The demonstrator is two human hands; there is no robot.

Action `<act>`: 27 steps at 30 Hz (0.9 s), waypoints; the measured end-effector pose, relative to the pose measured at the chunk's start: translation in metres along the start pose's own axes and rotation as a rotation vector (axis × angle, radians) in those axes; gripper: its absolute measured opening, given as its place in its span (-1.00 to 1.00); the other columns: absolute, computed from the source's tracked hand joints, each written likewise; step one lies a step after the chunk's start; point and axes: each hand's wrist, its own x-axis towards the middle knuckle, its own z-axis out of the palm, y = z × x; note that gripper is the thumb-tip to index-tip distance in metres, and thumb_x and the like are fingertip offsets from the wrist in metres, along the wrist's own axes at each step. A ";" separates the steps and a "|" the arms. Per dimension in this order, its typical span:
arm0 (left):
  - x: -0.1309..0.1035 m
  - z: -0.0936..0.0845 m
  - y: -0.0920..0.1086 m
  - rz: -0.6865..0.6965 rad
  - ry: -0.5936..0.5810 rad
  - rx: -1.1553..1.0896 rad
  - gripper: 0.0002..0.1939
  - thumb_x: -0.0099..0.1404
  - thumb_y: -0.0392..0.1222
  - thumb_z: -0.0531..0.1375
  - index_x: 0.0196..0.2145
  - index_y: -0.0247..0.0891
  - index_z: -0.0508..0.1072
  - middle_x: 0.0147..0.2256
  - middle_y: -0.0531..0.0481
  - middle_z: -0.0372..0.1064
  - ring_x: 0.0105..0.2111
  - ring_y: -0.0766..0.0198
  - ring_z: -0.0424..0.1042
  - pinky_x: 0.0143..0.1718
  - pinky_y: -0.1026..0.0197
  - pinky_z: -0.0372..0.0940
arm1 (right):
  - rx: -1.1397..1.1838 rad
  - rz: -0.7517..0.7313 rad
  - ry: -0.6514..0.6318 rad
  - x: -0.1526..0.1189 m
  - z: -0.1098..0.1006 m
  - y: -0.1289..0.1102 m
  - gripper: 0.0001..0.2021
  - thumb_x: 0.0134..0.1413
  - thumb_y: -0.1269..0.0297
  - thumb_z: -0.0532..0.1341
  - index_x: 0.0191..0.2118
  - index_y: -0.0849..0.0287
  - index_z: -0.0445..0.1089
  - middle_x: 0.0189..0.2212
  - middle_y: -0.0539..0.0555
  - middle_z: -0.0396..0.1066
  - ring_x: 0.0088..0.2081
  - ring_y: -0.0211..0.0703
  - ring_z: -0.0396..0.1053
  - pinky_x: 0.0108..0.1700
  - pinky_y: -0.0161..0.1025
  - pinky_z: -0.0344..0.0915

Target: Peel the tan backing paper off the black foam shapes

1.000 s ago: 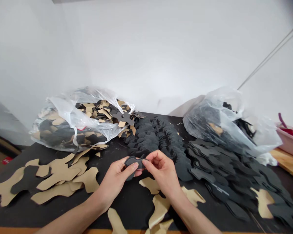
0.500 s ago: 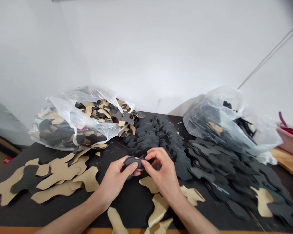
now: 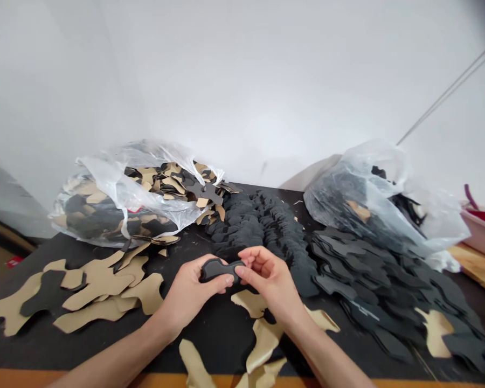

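Between my two hands, above the black tabletop, is a dark grey foam-like pad (image 3: 217, 269) with a wavy outline. My left hand (image 3: 198, 288) is closed on its left end, the thumb lying across the front face. The thumb and index finger of my right hand (image 3: 264, 275) pinch the pad's right end, while the other fingers curl behind. Under my right hand lie curled tan backing pieces (image 3: 262, 342). Just beyond my hands, overlapping rows of dark wavy pads (image 3: 281, 231) run toward the wall.
At left, tan and black cutouts (image 3: 105, 285) lie spread near an open plastic bag (image 3: 101, 178) full of similar pieces. More dark pads (image 3: 372, 291) are heaped at right, before another plastic bag (image 3: 347, 188). A pink basin (image 3: 483, 231) stands by a wooden board (image 3: 477, 272).
My hands have tilted the pad so more of its face shows, and it sits slightly further left. The right fingertips have shifted along its right end.
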 end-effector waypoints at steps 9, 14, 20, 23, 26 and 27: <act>-0.007 -0.001 0.004 0.133 -0.029 0.236 -0.85 0.09 -0.19 0.31 -0.39 -0.22 0.41 -0.49 0.17 0.27 -0.45 0.32 0.23 -0.41 0.34 0.13 | -0.031 0.094 -0.132 -0.008 0.002 0.002 -0.75 -0.13 0.15 0.44 -0.40 0.22 0.48 -0.60 -0.07 0.39 -0.57 -0.33 0.30 -0.49 -0.36 0.25; -0.012 0.000 0.009 0.135 -0.120 0.143 -0.80 0.05 -0.29 0.32 -0.35 -0.23 0.39 -0.44 0.16 0.31 -0.42 0.33 0.30 -0.37 0.33 0.18 | -0.073 0.075 -0.174 -0.016 -0.003 -0.010 -0.79 -0.11 0.21 0.43 -0.37 0.19 0.48 -0.54 -0.07 0.40 -0.53 -0.33 0.30 -0.44 -0.36 0.28; -0.023 0.013 0.010 -0.110 -0.436 -0.327 -0.71 0.16 -0.08 0.33 -0.24 -0.25 0.38 -0.33 -0.02 0.48 -0.26 0.10 0.57 -0.23 0.14 0.43 | -0.294 -0.037 -0.006 -0.036 -0.037 -0.027 -0.75 -0.05 0.10 0.40 -0.28 0.14 0.57 -0.54 0.01 0.43 -0.58 -0.25 0.30 -0.54 -0.32 0.27; -0.029 0.019 0.005 -0.169 -0.464 -0.363 -0.62 0.12 -0.03 0.37 -0.19 -0.27 0.42 -0.34 -0.05 0.51 -0.25 0.06 0.58 -0.27 0.14 0.47 | -0.448 -0.067 0.124 -0.051 -0.067 -0.035 -0.70 -0.04 0.05 0.38 -0.23 0.14 0.58 -0.58 0.01 0.40 -0.60 -0.24 0.29 -0.58 -0.32 0.23; -0.031 0.015 0.003 -0.155 -0.505 -0.280 -0.70 0.18 -0.09 0.33 -0.18 -0.31 0.48 -0.33 -0.09 0.53 -0.31 0.13 0.57 -0.33 0.17 0.47 | -0.621 -0.057 0.334 -0.061 -0.112 -0.044 -0.60 0.00 0.00 0.34 -0.10 0.14 0.55 -0.63 -0.04 0.33 -0.56 -0.21 0.30 -0.54 -0.31 0.24; -0.030 0.012 0.004 -0.130 -0.512 -0.239 -0.75 0.21 -0.12 0.30 -0.20 -0.32 0.49 -0.31 -0.11 0.54 -0.33 0.16 0.57 -0.35 0.19 0.46 | -0.661 -0.084 0.421 -0.062 -0.129 -0.047 -0.57 0.01 -0.03 0.33 -0.07 0.14 0.53 -0.61 -0.03 0.34 -0.53 -0.19 0.33 -0.48 -0.29 0.28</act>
